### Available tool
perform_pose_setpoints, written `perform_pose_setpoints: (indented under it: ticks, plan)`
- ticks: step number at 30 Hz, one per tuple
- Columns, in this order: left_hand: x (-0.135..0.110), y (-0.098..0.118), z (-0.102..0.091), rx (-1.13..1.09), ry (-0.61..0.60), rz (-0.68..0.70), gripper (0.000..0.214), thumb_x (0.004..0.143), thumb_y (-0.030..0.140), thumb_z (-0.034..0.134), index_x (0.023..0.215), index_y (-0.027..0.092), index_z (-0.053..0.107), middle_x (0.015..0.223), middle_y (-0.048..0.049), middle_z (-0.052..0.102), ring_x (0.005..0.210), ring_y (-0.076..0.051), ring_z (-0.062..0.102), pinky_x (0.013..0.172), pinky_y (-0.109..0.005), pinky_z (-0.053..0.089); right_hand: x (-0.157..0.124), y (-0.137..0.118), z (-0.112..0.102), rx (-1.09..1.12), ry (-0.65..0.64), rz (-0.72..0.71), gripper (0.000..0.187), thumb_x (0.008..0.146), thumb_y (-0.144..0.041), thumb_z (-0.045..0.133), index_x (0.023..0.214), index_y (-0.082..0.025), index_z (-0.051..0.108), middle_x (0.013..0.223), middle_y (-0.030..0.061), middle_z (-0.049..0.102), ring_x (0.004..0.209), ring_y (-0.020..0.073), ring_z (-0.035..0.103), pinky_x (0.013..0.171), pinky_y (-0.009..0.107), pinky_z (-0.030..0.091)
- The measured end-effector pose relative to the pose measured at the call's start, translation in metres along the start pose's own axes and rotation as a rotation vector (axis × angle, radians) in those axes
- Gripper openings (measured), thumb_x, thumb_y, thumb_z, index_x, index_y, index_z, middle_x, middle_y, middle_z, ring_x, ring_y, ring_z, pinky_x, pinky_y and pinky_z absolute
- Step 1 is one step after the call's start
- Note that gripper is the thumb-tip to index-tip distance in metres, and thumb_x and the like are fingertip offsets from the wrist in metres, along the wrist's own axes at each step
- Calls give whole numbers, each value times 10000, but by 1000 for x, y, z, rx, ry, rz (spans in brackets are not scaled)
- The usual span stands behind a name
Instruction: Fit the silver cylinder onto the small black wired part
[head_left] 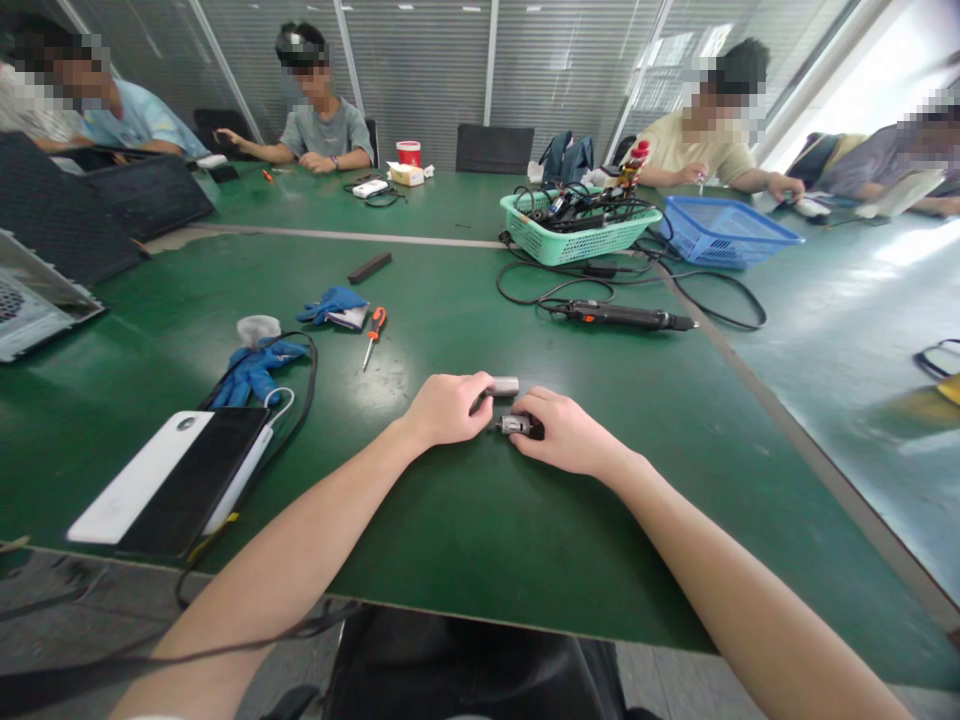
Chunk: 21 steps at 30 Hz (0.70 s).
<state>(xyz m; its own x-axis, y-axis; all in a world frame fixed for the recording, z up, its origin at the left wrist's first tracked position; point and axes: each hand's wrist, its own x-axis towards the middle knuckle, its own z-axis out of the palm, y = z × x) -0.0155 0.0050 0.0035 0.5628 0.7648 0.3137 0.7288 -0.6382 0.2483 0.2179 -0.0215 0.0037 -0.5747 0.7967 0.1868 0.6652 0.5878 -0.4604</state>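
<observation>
Over the green table [465, 540], my left hand [450, 408] is closed around a silver metal cylinder [506, 386], whose smooth end sticks out to the right past the fingers. Just beside it, my right hand [562, 430] grips a small motor-like metal part [514, 425], silver with a dark end and a thin tip pointing left. The two pieces are close together but appear apart. Fingers hide much of both. An orange-and-black screwdriver [373, 335] lies beyond my left hand.
An electric screwdriver [630, 316] lies at right, its cable running toward a green basket [577, 240] of tools. Nearby stands a blue basket [727, 235]. Blue gloves [259, 372], a dark bar [370, 267] and a white-and-black flat device [172, 480] lie left. Several people sit around the table.
</observation>
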Motion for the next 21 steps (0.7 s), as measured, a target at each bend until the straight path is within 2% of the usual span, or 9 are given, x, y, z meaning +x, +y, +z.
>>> perform_pose_setpoints:
  ticks: [5,14,21]
  plan:
    - [-1,4,-1,-5,-103,132,245,938,405,530,1029,218,659,809,-23,718,676,-183,659,600,-286,418,0,2,3,-7,27,2,115,858,-224,673,959,-186,634,936,36,590,839,176,579,776,283,448]
    - [0,3,-4,17,-161,166,268,900,468,590,952,222,684,820,-32,729,712,-207,679,595,-297,409,-2,2,2,18,42,-8,189,848,-226,686,1031,-197,651,967,47,596,869,191,591,810,295,483]
    - [0,4,-5,4,-172,177,249,886,443,594,958,222,684,851,-38,733,745,-217,691,621,-308,451,-2,-5,5,22,60,-68,268,858,-232,679,1124,-214,652,1088,79,613,1007,234,600,920,355,508]
